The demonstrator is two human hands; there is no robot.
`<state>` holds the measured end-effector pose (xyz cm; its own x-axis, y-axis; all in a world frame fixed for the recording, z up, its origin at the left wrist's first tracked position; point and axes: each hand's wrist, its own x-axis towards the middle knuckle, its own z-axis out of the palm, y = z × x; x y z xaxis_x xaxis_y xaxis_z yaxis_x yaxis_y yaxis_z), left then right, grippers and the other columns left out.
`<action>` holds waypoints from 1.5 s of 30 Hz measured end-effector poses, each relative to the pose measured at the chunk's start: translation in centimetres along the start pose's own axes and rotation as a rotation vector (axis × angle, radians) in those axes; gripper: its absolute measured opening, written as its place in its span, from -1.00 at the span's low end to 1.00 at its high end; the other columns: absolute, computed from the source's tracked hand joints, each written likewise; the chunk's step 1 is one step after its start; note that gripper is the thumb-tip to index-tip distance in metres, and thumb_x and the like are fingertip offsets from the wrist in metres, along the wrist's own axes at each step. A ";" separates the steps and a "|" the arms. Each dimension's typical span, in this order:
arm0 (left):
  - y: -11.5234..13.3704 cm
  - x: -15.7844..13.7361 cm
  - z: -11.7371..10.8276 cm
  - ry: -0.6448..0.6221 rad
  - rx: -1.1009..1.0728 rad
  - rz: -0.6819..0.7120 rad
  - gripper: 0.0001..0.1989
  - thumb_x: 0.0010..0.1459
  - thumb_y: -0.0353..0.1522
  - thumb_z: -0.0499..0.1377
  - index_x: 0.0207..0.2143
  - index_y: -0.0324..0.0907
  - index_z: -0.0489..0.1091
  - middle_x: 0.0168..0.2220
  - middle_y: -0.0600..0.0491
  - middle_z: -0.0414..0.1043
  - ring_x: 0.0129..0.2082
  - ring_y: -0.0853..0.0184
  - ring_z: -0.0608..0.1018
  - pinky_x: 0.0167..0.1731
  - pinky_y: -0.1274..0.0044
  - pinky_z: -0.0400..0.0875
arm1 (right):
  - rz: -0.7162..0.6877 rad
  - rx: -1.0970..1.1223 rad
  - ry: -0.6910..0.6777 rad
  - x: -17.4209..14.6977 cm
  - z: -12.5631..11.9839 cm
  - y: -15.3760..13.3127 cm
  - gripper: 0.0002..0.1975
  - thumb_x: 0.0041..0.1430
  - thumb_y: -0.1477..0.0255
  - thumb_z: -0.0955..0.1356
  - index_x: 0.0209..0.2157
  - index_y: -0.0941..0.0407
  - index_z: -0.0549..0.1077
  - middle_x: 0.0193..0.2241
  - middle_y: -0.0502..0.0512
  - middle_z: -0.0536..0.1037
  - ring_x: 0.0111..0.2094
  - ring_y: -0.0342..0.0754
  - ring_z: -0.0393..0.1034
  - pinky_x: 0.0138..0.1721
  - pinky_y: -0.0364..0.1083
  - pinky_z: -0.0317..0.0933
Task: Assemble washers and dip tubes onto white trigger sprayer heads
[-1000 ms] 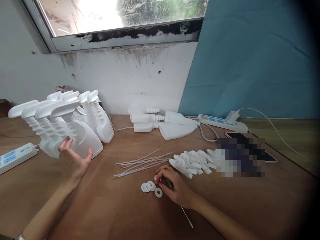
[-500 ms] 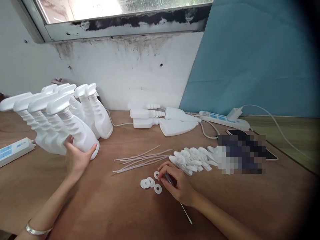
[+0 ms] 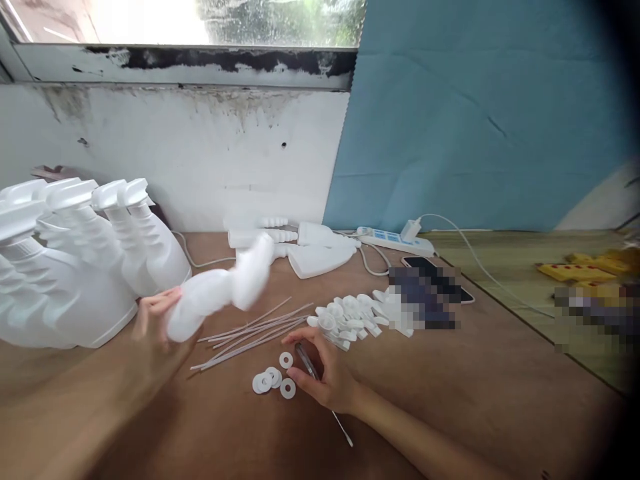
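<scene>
My left hand [image 3: 159,320], blurred by motion, grips a white spray bottle [image 3: 205,293] by its lower end, the blurred head pointing up and right. To its left stand several more white spray bottles [image 3: 75,267]. My right hand [image 3: 327,373] holds a slim rod [image 3: 307,362], grey between the fingers; its thin white end sticks out below the palm. Thumb and index finger are spread around white ring washers [image 3: 286,360]; more washers lie just left. Thin white tubes [image 3: 250,333] lie between my hands. A pile of white trigger-head parts [image 3: 345,317] sits beyond my right hand.
Several white bottles [image 3: 325,260] lie flat along the wall. A power strip [image 3: 395,240] with a plugged-in charger and cable stands at the back right. In front of it lies a phone [image 3: 440,277], partly covered by a pixelated patch. Yellow objects [image 3: 580,270] are at the far right.
My left hand has lifted one spray bottle away from the group and swung it right. My right hand's fingers have spread wider around the rod. The view has turned right.
</scene>
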<state>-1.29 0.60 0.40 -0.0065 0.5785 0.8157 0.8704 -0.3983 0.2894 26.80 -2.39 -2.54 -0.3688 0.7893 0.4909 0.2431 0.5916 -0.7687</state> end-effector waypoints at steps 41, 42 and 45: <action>2.4 -1.2 0.0 0.027 0.233 0.597 -0.64 0.02 -0.52 0.11 -0.12 -0.02 0.38 -0.14 0.08 0.47 -0.16 0.29 0.52 0.05 0.34 0.04 | 0.332 0.315 0.068 -0.2 1.3 0.2 -0.80 -0.06 0.46 0.38 -0.34 0.10 0.31 -0.45 -0.01 0.43 -0.45 -0.14 0.34 -0.45 -0.15 0.25; 2.2 -1.3 0.1 0.010 0.234 0.593 -0.62 0.03 -0.52 0.10 -0.10 -0.01 0.36 -0.13 0.08 0.46 -0.15 0.28 0.51 0.06 0.32 0.03 | 0.251 0.255 0.093 -0.2 1.3 0.1 -0.80 -0.05 0.48 0.37 -0.32 0.10 0.32 -0.40 0.02 0.45 -0.39 -0.11 0.37 -0.39 -0.13 0.27; 1.8 -1.3 0.0 -0.022 0.243 0.595 -0.59 0.03 -0.51 0.07 -0.06 -0.01 0.33 -0.11 0.08 0.45 -0.10 0.25 0.49 0.07 0.29 0.01 | 0.011 0.082 0.140 -0.2 1.1 0.0 -0.78 -0.03 0.52 0.35 -0.28 0.08 0.32 -0.25 0.10 0.45 -0.25 -0.06 0.39 -0.26 -0.07 0.28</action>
<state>0.29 -0.83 -0.17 0.5195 0.3241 0.7906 0.8090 -0.4845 -0.3330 25.90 -2.72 -3.02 -0.2368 0.8142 0.5301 0.1705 0.5720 -0.8024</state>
